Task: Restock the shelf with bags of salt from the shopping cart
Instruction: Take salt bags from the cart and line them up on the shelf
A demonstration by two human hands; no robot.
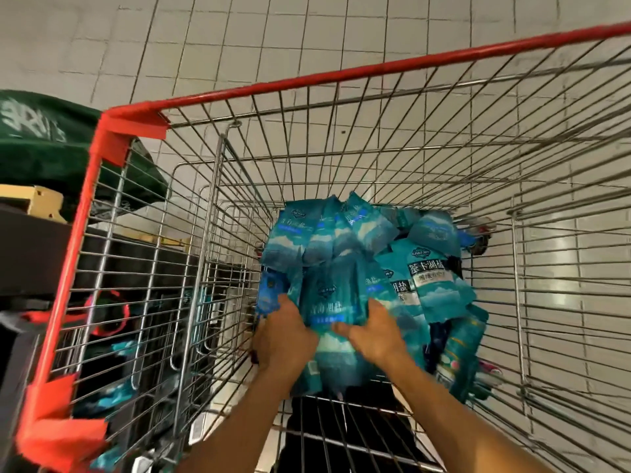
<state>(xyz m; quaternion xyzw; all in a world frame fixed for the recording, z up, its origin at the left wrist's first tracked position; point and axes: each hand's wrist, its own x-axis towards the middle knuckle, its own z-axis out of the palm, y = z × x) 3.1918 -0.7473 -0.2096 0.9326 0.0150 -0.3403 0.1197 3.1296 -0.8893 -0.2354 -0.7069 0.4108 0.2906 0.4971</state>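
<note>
Head view: looking down into the shopping cart, a wire basket with a red rim, standing on a pale tiled floor.
Salt bags: a heap of teal bags of salt lies on the cart's bottom, towards its far end and right side.
Held bag: one teal bag stands at the near edge of the heap, taken from both sides.
Left hand: the left hand is inside the cart, fingers curled round the left edge of the held bag.
Right hand: the right hand is inside the cart, thumb across the bag's front, fingers wrapped round its right edge.
Forearms: both reach in from the cart's near end.
Shelf: a dark shelf unit stands just beside the cart's left wall; a few teal bags show low down through the wires, blurred.
Green cloth: a dark green fabric item with white lettering lies beyond the cart's left corner.
</note>
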